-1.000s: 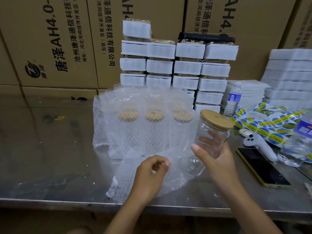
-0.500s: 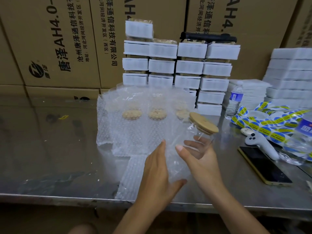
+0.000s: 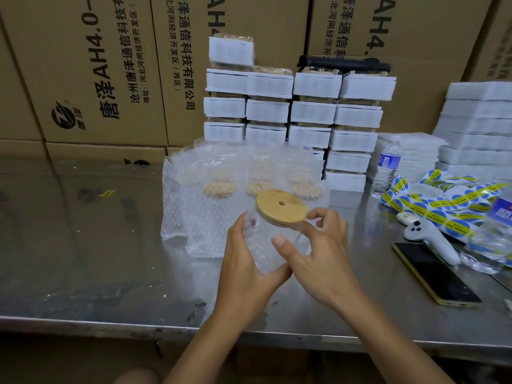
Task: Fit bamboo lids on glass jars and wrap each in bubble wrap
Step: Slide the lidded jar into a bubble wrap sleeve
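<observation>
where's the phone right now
In the head view the phone lies flat on the right side of the metal table, near its front edge, just in front of the white controller and right of the right hand.

- One unwrapped glass jar (image 3: 265, 234), carrying one bamboo lid (image 3: 281, 207).
- Three bubble-wrapped jars (image 3: 219, 189) plainly countable behind it.
- Two water bottles (image 3: 388, 164).
- One phone (image 3: 435, 273).
- One white controller (image 3: 426, 236).
- One sticker roll strip (image 3: 443, 200).
</observation>
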Motion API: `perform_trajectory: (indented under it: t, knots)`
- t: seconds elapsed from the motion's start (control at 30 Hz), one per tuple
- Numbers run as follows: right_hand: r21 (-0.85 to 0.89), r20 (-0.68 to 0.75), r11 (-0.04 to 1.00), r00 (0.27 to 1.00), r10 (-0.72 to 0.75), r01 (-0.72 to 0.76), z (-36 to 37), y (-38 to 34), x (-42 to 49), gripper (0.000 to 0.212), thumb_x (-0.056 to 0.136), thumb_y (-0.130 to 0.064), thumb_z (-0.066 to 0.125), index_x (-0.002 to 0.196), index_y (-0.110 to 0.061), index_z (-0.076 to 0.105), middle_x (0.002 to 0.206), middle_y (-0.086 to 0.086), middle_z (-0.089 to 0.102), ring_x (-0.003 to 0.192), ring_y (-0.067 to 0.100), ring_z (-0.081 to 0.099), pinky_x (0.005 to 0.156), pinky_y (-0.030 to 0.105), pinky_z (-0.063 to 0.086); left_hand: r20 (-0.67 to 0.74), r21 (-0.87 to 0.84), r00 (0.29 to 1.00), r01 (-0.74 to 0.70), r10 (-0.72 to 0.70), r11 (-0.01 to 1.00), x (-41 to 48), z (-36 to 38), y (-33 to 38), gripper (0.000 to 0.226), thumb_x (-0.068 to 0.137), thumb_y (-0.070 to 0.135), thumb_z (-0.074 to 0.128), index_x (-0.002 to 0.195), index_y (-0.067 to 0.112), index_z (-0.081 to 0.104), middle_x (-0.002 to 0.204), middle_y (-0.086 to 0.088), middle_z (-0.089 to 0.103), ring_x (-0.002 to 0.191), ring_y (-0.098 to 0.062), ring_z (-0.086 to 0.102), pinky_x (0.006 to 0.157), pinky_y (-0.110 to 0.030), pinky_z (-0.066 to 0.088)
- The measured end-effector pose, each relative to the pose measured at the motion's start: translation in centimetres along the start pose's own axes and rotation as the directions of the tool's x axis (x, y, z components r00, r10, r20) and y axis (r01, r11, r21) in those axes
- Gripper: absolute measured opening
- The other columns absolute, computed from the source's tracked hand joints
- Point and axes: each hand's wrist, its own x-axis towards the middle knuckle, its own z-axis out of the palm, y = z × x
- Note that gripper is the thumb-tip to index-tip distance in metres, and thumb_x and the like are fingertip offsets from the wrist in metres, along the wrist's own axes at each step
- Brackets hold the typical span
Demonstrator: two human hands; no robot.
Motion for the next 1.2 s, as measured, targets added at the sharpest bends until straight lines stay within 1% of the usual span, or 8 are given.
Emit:
perform_trajectory:
  t: [0.1, 0.17, 0.3, 0.43, 0.57, 0.77, 0.97, 1.2]
  knots:
    - [0.012, 0.055, 1.0, 0.998, 0.02, -0.021, 0.2, -0.3, 0.1, 0.081, 0.059, -0.091, 0.03, 0.109, -0.035, 0.059, 0.145, -0.019, 0.012, 0.136, 0.0, 0.004, 0.111, 0.032, 0.018, 0.009, -0.035, 1.0, 0.012, -0.012, 0.999, 0.1, -0.3, -0.1, 0.092, 0.055, 0.05, 0.076, 0.135, 0.032, 0.035, 0.13, 0.013, 0.049, 0.116, 0.002, 0.052, 0.084, -0.012, 0.048]
    - [0.147, 0.145, 0.986, 0.988, 0.053, -0.075, 0.3, -0.3, 0.0, 0.078, 0.059, -0.093, 0.032, 0.109, -0.037, 0.052, 0.151, -0.017, 0.011, 0.141, 0.004, 0.009, 0.11, 0.029, 0.024, 0.006, -0.061, 1.0, 0.029, -0.029, 0.998, 0.1, -0.4, -0.2, 0.087, 0.055, 0.05, 0.076, 0.132, 0.032, 0.038, 0.124, 0.017, 0.051, 0.113, 0.003, 0.053, 0.08, -0.007, 0.045]
    - [0.472, 0.24, 0.875, 0.971, -0.007, -0.111, 0.4, -0.1, -0.2, 0.062, 0.066, -0.079, 0.052, 0.117, -0.045, 0.045, 0.13, -0.017, 0.051, 0.121, -0.002, 0.048, 0.098, 0.024, 0.044, 0.005, -0.157, 0.996, 0.085, -0.086, 0.984, 0.9, -1.1, -0.4, 0.076, 0.058, 0.049, 0.083, 0.12, 0.026, 0.045, 0.105, 0.021, 0.06, 0.096, 0.007, 0.061, 0.07, -0.006, 0.047]
    - [0.627, 0.203, 0.771, 0.979, -0.028, -0.108, 1.6, 1.0, -0.5, 0.086, 0.064, -0.061, 0.075, 0.134, -0.058, 0.024, 0.128, -0.025, 0.052, 0.117, -0.008, 0.051, 0.095, 0.014, 0.043, 0.038, -0.246, 0.975, 0.22, -0.218, 0.944, 2.1, -2.0, -0.7, 0.077, 0.061, 0.054, 0.083, 0.123, 0.021, 0.051, 0.108, 0.008, 0.067, 0.097, 0.0, 0.064, 0.071, -0.013, 0.05]
    - [0.608, 0.142, 0.791, 0.99, -0.023, -0.069, 3.6, 1.5, -1.1, 0.075, 0.066, -0.053, 0.079, 0.129, -0.049, 0.038, 0.132, -0.031, 0.045, 0.121, -0.014, 0.043, 0.096, 0.004, 0.036, 0.123, -0.334, 0.953, 0.302, -0.276, 0.893, 2.7, -2.6, -1.1, 0.068, 0.057, 0.058, 0.075, 0.115, 0.026, 0.058, 0.106, 0.009, 0.072, 0.099, -0.008, 0.068, 0.089, -0.034, 0.051]
    - [0.666, 0.103, 0.746, 0.992, -0.077, -0.012, 5.0, 0.0, -0.5, 0.07, 0.073, -0.052, 0.068, 0.131, -0.053, 0.031, 0.127, -0.053, 0.035, 0.121, -0.025, 0.034, 0.088, -0.006, 0.03, 0.183, -0.351, 0.96, 0.264, -0.211, 0.898, 3.2, -3.2, -0.6, 0.063, 0.066, 0.054, 0.075, 0.12, 0.027, 0.057, 0.112, 0.007, 0.071, 0.106, -0.012, 0.066, 0.092, -0.036, 0.049]
    - [0.716, 0.042, 0.698, 0.996, -0.082, 0.027, 5.7, -1.0, 0.4, 0.072, 0.075, -0.043, 0.072, 0.133, -0.051, 0.031, 0.135, -0.045, 0.035, 0.127, -0.018, 0.035, 0.095, 0.0, 0.031, 0.164, -0.333, 0.973, 0.212, -0.166, 0.919, 3.9, -3.8, -0.1, 0.066, 0.067, 0.057, 0.072, 0.125, 0.028, 0.055, 0.117, 0.008, 0.068, 0.111, -0.011, 0.064, 0.099, -0.038, 0.047]
    - [0.748, 0.007, 0.663, 0.998, -0.065, 0.038, 6.4, -1.6, 1.1, 0.076, 0.07, -0.038, 0.078, 0.131, -0.051, 0.035, 0.127, -0.02, 0.057, 0.12, 0.005, 0.055, 0.095, 0.019, 0.047, 0.125, -0.323, 0.984, 0.162, -0.128, 0.932, 4.4, -4.5, 0.5, 0.058, 0.068, 0.057, 0.074, 0.114, 0.022, 0.062, 0.101, 0.009, 0.073, 0.095, -0.006, 0.069, 0.072, -0.011, 0.051]
